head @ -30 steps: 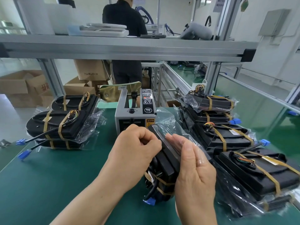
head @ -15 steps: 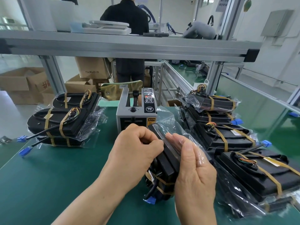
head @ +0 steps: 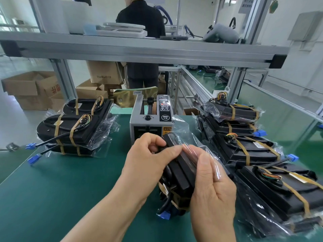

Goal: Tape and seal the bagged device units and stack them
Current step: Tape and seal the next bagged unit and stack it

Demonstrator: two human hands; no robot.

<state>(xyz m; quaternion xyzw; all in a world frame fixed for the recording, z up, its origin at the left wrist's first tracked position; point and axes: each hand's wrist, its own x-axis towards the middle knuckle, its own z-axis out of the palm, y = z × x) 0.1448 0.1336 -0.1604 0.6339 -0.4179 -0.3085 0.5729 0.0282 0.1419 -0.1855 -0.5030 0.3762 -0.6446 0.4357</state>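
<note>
The bagged unit (head: 180, 173) stood on its edge on the green desk (head: 52, 198), front and centre, just before the tape machine (head: 150, 119). It was probably held upright so that the loose mouth of its bag (head: 185, 135) could be folded flat against one side and taped without a long reach.

The left grip (head: 148, 159) was clenched over the top edge of the unit, thumb and forefinger pinching there, which steadied the unit and seemed to pin the fold. The right grip (head: 213, 194) grasped the clear bag, its fingers lying behind the film and its thumb in front, apparently drawing the slack tight. The unit's blue plug (head: 165, 215) hung out at the bottom, touching the desk.

Finished units lay in a stack (head: 70, 131) well to the left. A leaning row of units (head: 248, 149) lay close on the right, within easy reach of that side.

Whether a strip of tape sat between the left fingertips could not be told (the film's glare did not help). The right fingers showed only through plastic. The left grip covered part of the tape machine's mouth. The far face of the held unit was hidden, the lowest unit in the stack was mostly buried, and the nearest unit of the row was cut off by the frame.
</note>
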